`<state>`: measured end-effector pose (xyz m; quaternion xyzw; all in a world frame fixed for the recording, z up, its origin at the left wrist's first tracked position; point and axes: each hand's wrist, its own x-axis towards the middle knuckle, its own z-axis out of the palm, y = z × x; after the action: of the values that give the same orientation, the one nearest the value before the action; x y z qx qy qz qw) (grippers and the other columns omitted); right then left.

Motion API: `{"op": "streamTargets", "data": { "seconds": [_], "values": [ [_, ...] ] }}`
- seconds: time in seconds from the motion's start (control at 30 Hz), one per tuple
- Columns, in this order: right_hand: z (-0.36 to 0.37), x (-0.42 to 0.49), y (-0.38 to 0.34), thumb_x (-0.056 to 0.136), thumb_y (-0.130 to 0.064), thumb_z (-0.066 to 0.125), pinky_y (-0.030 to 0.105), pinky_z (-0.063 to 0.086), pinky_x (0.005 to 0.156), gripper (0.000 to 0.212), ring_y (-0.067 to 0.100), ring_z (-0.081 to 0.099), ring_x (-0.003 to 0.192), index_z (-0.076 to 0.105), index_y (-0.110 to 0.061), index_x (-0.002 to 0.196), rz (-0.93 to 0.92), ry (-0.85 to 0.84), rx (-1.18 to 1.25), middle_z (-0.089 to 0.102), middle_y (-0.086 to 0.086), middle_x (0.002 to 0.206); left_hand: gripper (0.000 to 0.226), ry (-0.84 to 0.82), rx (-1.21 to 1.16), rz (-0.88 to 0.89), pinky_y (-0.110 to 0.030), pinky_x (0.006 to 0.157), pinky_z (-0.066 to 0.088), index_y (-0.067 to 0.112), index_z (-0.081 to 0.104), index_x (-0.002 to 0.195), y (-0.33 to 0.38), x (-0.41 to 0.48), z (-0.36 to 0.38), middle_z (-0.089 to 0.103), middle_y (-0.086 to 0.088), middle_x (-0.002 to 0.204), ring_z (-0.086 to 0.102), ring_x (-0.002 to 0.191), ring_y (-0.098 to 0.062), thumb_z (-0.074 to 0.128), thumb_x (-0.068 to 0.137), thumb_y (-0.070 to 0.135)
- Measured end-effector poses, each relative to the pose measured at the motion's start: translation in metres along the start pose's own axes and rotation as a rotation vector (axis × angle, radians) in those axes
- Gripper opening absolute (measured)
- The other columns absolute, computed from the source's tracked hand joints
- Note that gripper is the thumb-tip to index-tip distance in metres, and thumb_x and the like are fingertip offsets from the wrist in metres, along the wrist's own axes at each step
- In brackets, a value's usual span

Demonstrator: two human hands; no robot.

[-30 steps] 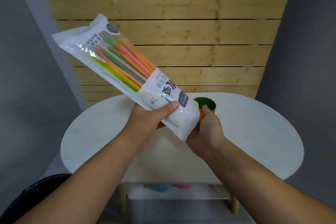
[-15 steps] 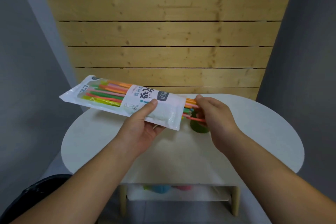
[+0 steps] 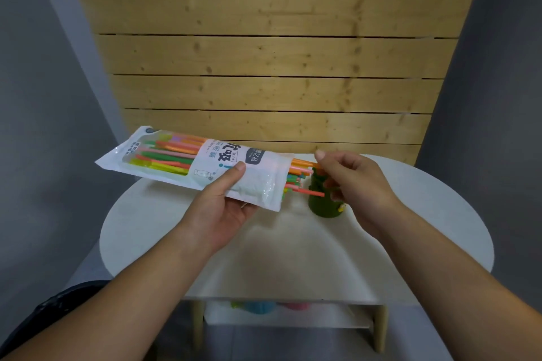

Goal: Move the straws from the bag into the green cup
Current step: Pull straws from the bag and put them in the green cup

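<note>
My left hand (image 3: 224, 208) holds a white plastic bag (image 3: 202, 167) almost level above the table, its open end to the right. Several coloured straws (image 3: 299, 177) stick out of that opening. My right hand (image 3: 355, 184) pinches the tips of the protruding straws, an orange one at the top and a red one lower down. The green cup (image 3: 322, 202) stands upright on the table just behind and below those straw ends, partly hidden by my right fingers. Inside the cup I cannot see.
The cup stands on a round white table (image 3: 293, 252) against a wall of light wooden planks (image 3: 275, 67). A low shelf (image 3: 287, 315) under the table holds blue and pink items. Grey walls flank both sides.
The bag came down from a steep tilt to almost level. My right hand moved from under the bag's mouth to the straw tips, and more straw length shows outside the bag.
</note>
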<state>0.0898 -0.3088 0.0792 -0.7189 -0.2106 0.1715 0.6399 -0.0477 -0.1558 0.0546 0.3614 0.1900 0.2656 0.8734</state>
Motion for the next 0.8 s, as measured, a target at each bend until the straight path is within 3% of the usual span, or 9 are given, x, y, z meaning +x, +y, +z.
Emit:
{"op": "streamTargets", "data": {
  "seconds": [0.17, 0.27, 0.43, 0.63, 0.7, 0.8],
  "values": [
    [0.006, 0.000, 0.001, 0.088, -0.024, 0.072, 0.020, 0.046, 0.054, 0.007, 0.012, 0.056, 0.064, 0.076, -0.019, 0.091, -0.041, -0.054, -0.058, 0.067, 0.001, 0.077, 0.021, -0.032, 0.059, 0.014, -0.046, 0.091, 0.057, 0.024, 0.068, 0.110, -0.003, -0.001, 0.001, 0.078, -0.005, 0.109, 0.075, 0.097, -0.022, 0.063, 0.094, 0.010],
    [0.001, 0.002, 0.001, 0.089, -0.020, 0.071, 0.027, 0.046, 0.058, 0.005, 0.015, 0.053, 0.061, 0.076, -0.019, 0.088, -0.048, -0.022, -0.045, 0.064, 0.002, 0.071, 0.023, -0.008, 0.025, 0.018, -0.045, 0.089, 0.058, 0.023, 0.066, 0.112, 0.000, 0.000, -0.001, 0.077, -0.005, 0.110, 0.075, 0.099, -0.022, 0.064, 0.093, 0.010],
    [-0.015, 0.007, 0.002, 0.093, -0.017, 0.067, 0.039, 0.045, 0.063, 0.021, 0.016, 0.058, 0.055, 0.070, -0.005, 0.109, 0.044, -0.010, 0.164, 0.066, 0.010, 0.069, 0.026, 0.057, -0.084, 0.016, -0.045, 0.088, 0.059, 0.020, 0.066, 0.117, 0.005, 0.003, -0.006, 0.078, -0.004, 0.112, 0.075, 0.100, -0.022, 0.066, 0.092, 0.011],
    [-0.011, 0.003, 0.002, 0.087, -0.030, 0.072, 0.029, 0.059, 0.066, 0.025, 0.017, 0.068, 0.071, 0.062, -0.011, 0.101, 0.205, 0.038, 0.537, 0.068, 0.013, 0.086, 0.031, 0.076, -0.152, 0.033, -0.050, 0.086, 0.058, 0.019, 0.063, 0.121, 0.005, 0.000, -0.003, 0.077, -0.007, 0.112, 0.075, 0.101, -0.024, 0.066, 0.092, 0.009],
    [-0.007, 0.002, 0.006, 0.085, -0.037, 0.073, 0.029, 0.056, 0.069, 0.031, 0.017, 0.065, 0.074, 0.062, -0.012, 0.101, 0.241, 0.074, 0.583, 0.066, 0.011, 0.088, 0.029, 0.079, -0.165, 0.043, -0.051, 0.085, 0.058, 0.020, 0.063, 0.119, 0.005, 0.000, -0.002, 0.078, -0.007, 0.112, 0.075, 0.101, -0.025, 0.066, 0.092, 0.009],
    [0.006, 0.000, 0.013, 0.087, -0.042, 0.069, 0.028, 0.046, 0.064, 0.030, 0.013, 0.055, 0.066, 0.063, -0.015, 0.096, 0.237, -0.017, 0.492, 0.058, 0.004, 0.081, 0.026, 0.081, -0.180, 0.043, -0.050, 0.082, 0.060, 0.020, 0.064, 0.116, 0.005, 0.000, 0.000, 0.078, -0.008, 0.109, 0.075, 0.100, -0.025, 0.065, 0.093, 0.008]
  ]
}}
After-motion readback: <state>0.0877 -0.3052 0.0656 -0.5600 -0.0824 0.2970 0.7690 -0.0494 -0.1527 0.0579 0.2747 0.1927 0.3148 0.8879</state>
